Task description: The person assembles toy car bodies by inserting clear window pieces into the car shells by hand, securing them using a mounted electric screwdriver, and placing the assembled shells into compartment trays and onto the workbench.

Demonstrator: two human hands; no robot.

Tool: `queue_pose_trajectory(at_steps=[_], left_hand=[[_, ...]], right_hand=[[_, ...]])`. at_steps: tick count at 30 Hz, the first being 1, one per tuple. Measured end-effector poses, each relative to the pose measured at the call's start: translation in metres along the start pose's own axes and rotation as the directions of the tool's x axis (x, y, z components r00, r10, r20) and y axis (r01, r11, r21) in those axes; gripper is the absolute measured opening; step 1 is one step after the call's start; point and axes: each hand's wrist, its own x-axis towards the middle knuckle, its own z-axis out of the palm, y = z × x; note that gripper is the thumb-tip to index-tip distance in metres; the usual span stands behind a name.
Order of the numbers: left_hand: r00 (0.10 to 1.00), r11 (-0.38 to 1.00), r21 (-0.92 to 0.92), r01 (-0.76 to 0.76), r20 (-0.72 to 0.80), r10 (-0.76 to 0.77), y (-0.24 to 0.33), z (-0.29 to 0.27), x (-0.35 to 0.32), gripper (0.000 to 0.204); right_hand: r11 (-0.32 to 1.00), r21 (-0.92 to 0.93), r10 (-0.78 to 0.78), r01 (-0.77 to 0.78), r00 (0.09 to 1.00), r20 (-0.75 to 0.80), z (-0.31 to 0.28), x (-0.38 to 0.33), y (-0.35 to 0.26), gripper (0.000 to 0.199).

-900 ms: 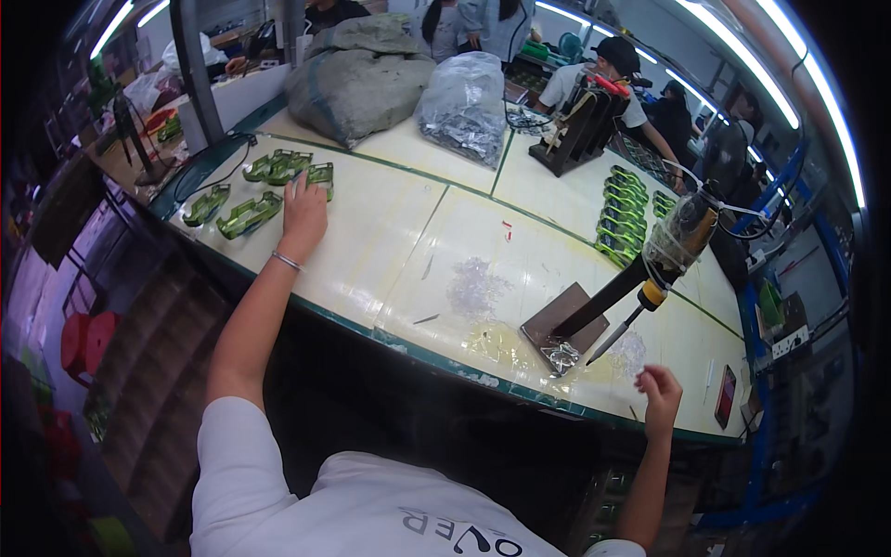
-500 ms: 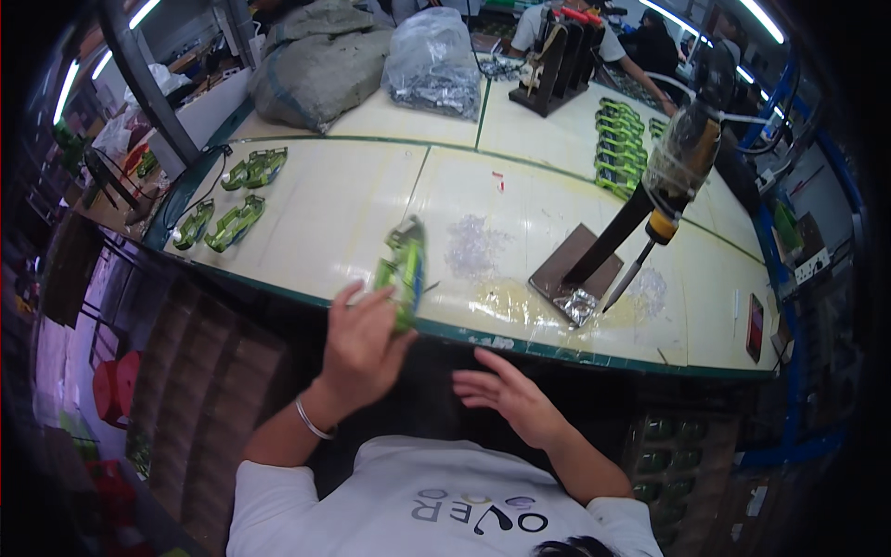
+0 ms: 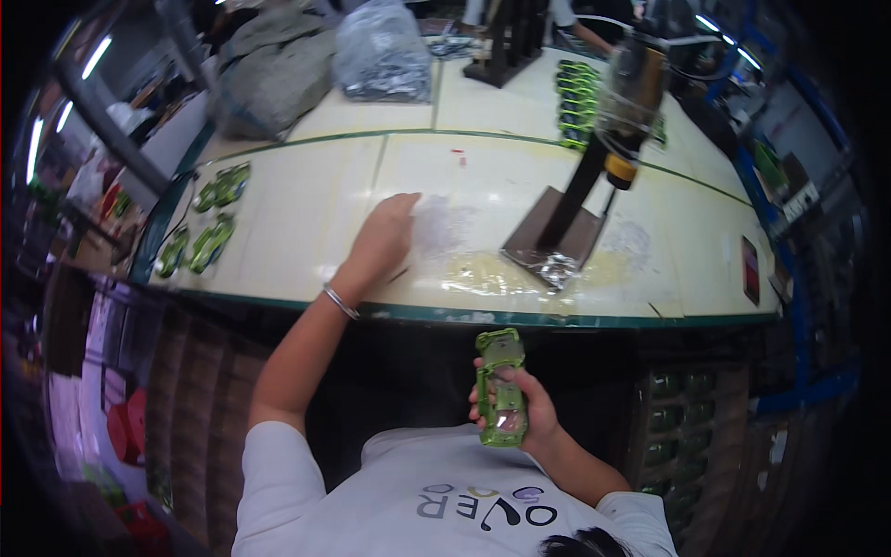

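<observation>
The right hand (image 3: 540,410) is clamped around the green frame-shaped part (image 3: 507,397), thumb across its face, supporting it between the near edge of the table (image 3: 297,213) and the white shirt (image 3: 399,492), while the left hand (image 3: 382,239), fingers partly bent, is positioned over the table, any held item indeterminable.

At 5 o'clock, the right hand (image 3: 540,420) is partly hidden by a green plastic frame (image 3: 508,399); between 1 and 2, an electric screwdriver (image 3: 633,93) is blurred; toward 12, a black stand (image 3: 509,54) is cut off.
</observation>
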Motion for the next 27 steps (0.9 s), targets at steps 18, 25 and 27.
queue_pose_trajectory(at_steps=[18,25,27], left_hand=[[0.877,0.916,-0.017,0.401,0.298,-0.378,-0.018,0.008,0.018,0.007],[0.910,0.942,0.025,0.335,0.251,-0.331,-0.022,0.005,0.020,0.007],[0.909,0.943,0.056,0.329,0.251,-0.332,-0.019,0.003,0.021,0.007]], right_hand=[[0.999,-0.052,0.007,-0.013,0.992,-0.127,-0.024,-0.016,-0.005,0.036],[0.999,-0.033,-0.016,0.012,0.992,-0.121,-0.037,-0.021,-0.011,0.036],[1.000,-0.018,-0.024,0.022,0.994,-0.111,-0.041,-0.023,-0.013,0.037]])
